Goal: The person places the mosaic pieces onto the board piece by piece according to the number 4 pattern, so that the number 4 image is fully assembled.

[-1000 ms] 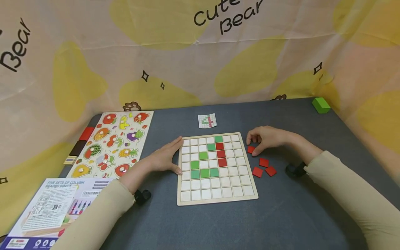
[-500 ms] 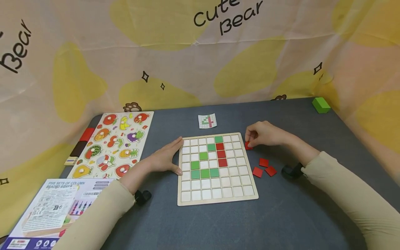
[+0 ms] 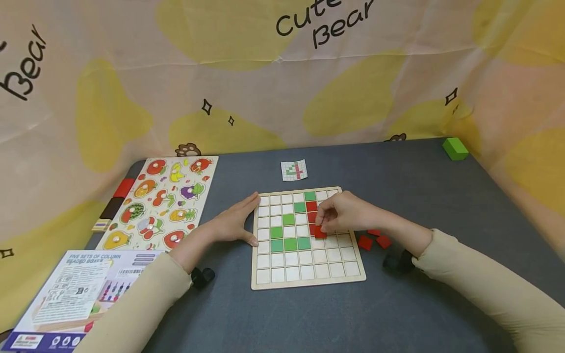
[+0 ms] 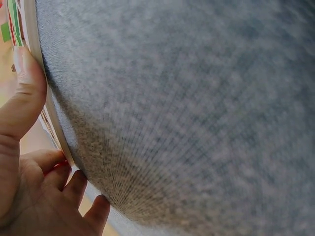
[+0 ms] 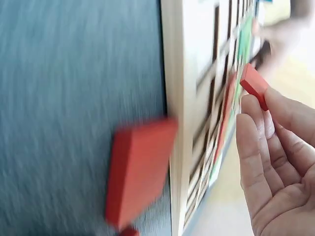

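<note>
A wooden grid board lies flat on the table, with green and red square tiles set in some of its cells. My right hand is over the board and pinches a red tile between thumb and fingers; the right wrist view shows that red tile at the fingertips. My left hand rests along the board's left edge, fingers extended, thumb touching the rim. Several loose red tiles lie right of the board, partly behind the right arm.
A small pattern card lies behind the board. At left are a fruit puzzle board and a printed box. A green block stands at the far right corner. A printed cloth hangs behind the table.
My right hand has picked up a red tile from the table and carried it left over the board, near the red column. The left hand stays at the board's edge.
</note>
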A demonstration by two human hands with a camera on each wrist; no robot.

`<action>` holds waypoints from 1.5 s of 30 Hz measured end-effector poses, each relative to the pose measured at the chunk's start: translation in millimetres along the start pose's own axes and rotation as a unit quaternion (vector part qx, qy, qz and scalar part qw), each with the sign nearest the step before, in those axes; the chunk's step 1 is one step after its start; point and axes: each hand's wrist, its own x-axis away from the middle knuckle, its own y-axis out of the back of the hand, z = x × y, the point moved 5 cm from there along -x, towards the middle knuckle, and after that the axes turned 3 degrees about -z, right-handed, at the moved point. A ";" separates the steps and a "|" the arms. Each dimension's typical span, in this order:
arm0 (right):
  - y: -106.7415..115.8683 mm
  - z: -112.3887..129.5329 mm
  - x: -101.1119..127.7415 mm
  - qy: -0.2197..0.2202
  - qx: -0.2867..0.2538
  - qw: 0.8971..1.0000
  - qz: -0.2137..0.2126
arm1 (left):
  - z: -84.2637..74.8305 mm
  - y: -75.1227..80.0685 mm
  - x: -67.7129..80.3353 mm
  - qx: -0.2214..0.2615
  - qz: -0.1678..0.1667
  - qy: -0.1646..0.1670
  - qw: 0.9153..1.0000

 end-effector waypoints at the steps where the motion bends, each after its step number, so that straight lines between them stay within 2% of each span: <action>1: -4.1 2.4 -0.2 0.003 0.000 1.000 0.004 | 0.1 -0.1 -0.1 0.000 0.000 0.000 1.000; 7: -16.9 9.9 -0.1 0.028 0.029 0.999 0.006 | -0.8 0.3 0.2 0.000 0.000 -0.003 1.000; 16: -18.0 15.4 1.2 0.065 0.094 0.993 -0.028 | -1.5 0.4 0.9 0.004 0.001 -0.005 1.000; 19: -16.6 12.8 3.7 0.060 0.110 0.992 -0.029 | -1.6 0.1 1.1 0.003 0.001 -0.007 1.000; 24: -4.1 -4.8 13.1 0.036 0.094 0.995 -0.009 | -1.9 -0.4 0.7 0.005 0.003 -0.005 1.000; 30: 27.8 -38.1 31.2 0.006 0.073 0.997 -0.007 | -1.4 0.2 0.5 0.008 0.004 -0.001 1.000; 35: 50.5 -60.4 51.3 -0.026 0.057 0.997 0.037 | 0.5 0.5 -0.2 0.006 0.004 -0.001 1.000; 40: 53.8 -72.0 64.7 -0.035 0.042 0.996 0.074 | 1.6 0.2 -0.9 0.007 0.005 0.001 1.000; 45: 48.8 -77.0 65.4 -0.034 0.054 0.996 0.065 | 1.2 -0.4 -1.0 0.005 0.006 0.000 1.000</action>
